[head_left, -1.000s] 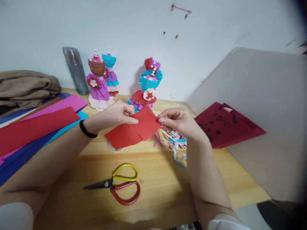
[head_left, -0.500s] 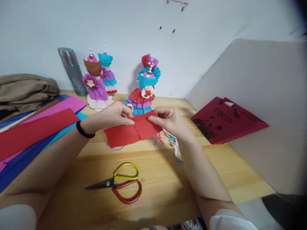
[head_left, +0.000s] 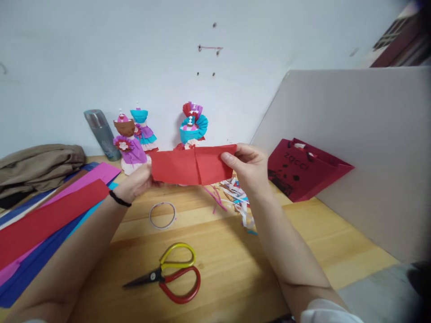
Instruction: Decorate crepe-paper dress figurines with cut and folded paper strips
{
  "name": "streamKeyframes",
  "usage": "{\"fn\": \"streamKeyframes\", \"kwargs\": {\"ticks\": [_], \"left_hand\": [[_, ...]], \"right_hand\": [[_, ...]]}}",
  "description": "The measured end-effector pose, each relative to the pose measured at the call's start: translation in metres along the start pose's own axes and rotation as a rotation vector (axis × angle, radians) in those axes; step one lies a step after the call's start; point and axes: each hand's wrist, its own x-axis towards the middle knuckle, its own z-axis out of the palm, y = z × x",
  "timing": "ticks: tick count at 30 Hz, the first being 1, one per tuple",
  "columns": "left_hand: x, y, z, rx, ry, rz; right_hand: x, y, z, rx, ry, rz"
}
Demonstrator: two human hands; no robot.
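Fingers of left hand point(head_left: 136, 183) and right hand point(head_left: 249, 167) pinching red paper point(head_left: 193, 164) ends, above table point(head_left: 235, 260)

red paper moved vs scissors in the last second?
Yes. The red paper has been lifted up and away from the scissors, and now hangs spread between both hands, in front of the paper dolls.

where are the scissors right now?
In the head view the scissors lie flat on the wooden table, low and centre-left between the person's forearms, just in front of the tape ring, touched by neither hand.
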Motion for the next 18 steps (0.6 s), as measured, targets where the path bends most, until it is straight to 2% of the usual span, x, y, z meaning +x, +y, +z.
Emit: {"fn": "streamKeyframes", "kwargs": {"ticks": [4, 7, 10, 12, 15, 18], "left_hand": [[-0.02, -0.008, 0.024, -0.066, -0.053, -0.132], [-0.037, -0.014, 0.041, -0.06, -0.245, -0.261], [-0.045, -0.017, 0.061, -0.252, -0.255, -0.204], [-0.046, -0.015, 0.074, -0.404, -0.226, -0.082], [-0.046, -0.005, 0.091, -0.511, -0.14, 0.059], [-0.052, 0.004, 0.102, -0.56, 0.035, 0.135]], "right_hand": [[0.001, 0.001, -0.001, 0.04, 0.028, -0.006], [0.002, 0.005, 0.0, 0.05, 0.026, -0.001], [-0.001, 0.012, 0.009, 0.069, 0.036, 0.014], [-0.007, 0.018, 0.02, 0.134, 0.051, 0.059], [-0.02, 0.029, 0.042, 0.283, 0.047, 0.173], [-0.034, 0.039, 0.061, 0.413, 0.005, 0.264]]}}
